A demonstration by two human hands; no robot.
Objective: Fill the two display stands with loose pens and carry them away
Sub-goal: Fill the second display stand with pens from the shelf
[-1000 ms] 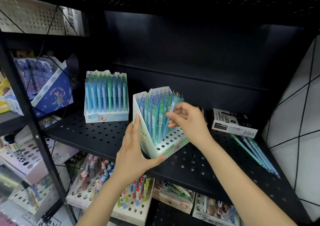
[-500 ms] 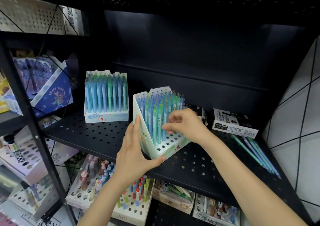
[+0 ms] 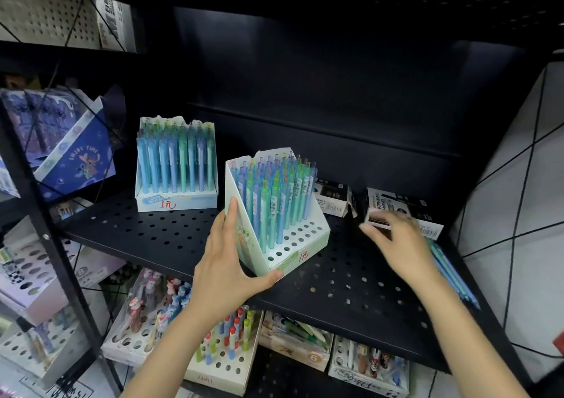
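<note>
- The left hand [image 3: 227, 271] is seen nearest, at the front edge of the black perforated shelf [image 3: 146, 236]; it grips the near display stand [image 3: 276, 214], with the fingers laid flat up the stand's left wall and the thumb hooked under its front lower corner.
- The near display stand is set at an angle on the shelf, with blue and green pens [image 3: 274, 196] standing upright in its rear rows; the front rows of holes are left unfilled (a red handwritten price is marked on its front lip).
- The right hand [image 3: 396, 242] is held to the right of that stand, apart from it, with fingers spread and relaxed and nothing grasped; it is blurred, so the fingertips cannot be made out clearly.
- Loose pens [image 3: 451, 272] lie on the shelf just beyond and to the right of the right hand, partly hidden by the hand and wrist; their number cannot be told.
- Behind the right hand, a white-and-black marker box [image 3: 406, 211] is partly covered by the fingers, and a smaller dark box [image 3: 332, 196] is partly hidden behind the near stand.
- Farther back on the left, the second display stand [image 3: 177, 172] stands upright, facing forward, its rows filled with pens, well apart from both hands.
</note>
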